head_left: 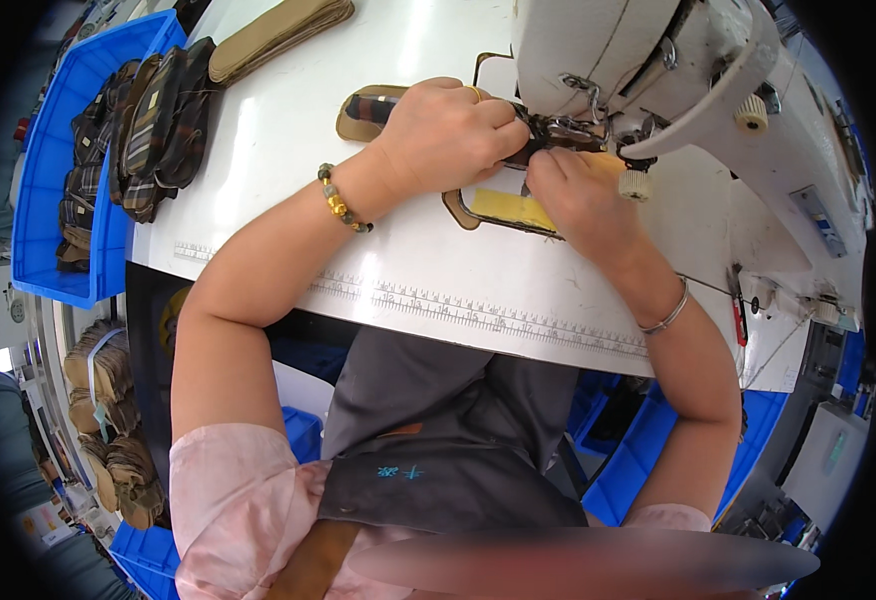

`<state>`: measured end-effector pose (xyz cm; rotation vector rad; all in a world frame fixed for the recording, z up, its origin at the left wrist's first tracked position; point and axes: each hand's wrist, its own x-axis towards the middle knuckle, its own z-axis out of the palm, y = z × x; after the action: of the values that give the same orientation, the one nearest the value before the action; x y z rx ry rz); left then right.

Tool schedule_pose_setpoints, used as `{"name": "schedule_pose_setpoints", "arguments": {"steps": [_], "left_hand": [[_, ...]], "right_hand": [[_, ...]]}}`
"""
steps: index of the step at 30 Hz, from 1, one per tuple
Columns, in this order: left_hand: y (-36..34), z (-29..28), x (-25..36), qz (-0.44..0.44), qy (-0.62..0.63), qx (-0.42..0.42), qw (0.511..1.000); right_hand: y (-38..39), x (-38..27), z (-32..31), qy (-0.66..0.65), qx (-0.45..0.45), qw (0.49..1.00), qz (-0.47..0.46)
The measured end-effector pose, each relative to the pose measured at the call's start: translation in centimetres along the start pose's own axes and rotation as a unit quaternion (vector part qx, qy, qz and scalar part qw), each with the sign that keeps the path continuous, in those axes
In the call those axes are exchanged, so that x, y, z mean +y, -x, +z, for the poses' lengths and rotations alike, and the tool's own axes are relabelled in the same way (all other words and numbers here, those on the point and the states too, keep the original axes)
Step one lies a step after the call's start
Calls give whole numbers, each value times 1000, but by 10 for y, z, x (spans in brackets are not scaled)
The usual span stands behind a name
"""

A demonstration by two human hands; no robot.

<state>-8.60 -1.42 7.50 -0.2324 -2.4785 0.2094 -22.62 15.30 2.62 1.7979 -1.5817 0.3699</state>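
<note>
A sewing machine (598,60) stands at the upper right, its needle area partly hidden by my fingers. Under its foot runs an oblong plaid fabric piece with a tan border (350,122), its left end sticking out past my knuckles. My left hand (450,135) is closed over this piece, fingers curled down just left of the foot. Close in front of the foot, my right hand (583,200) has its fingers pinched together at the fabric's near edge; the fingertips are partly hidden. A yellow patch (510,208) lies on the machine bed between my hands, beside a tan rounded tip (461,212).
A blue bin (26,245) with plaid pieces stands at the left, more plaid pieces (163,125) piled over its edge. Tan pieces (280,40) lie stacked at the table's back. A printed ruler (438,308) follows the front edge. Red-handled snips (739,322) lie at the right.
</note>
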Motion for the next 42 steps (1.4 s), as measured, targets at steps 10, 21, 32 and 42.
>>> {"name": "schedule_pose_setpoints", "arguments": {"steps": [10,21,32,42], "left_hand": [[-7,-30,-9,-39,72,-66,994],[-4,-33,-3,-118,165,-96,974],[-1,-17,-3,-67,129,-41,989],[-2,-12,-13,-46,179,-34,982]], "right_hand": [[-16,-3,-37,-47,-17,998,39],[-8,7,-40,-122,-52,985,114],[-13,2,-38,-197,-29,968,154],[-13,2,-39,-190,-96,967,140]]}}
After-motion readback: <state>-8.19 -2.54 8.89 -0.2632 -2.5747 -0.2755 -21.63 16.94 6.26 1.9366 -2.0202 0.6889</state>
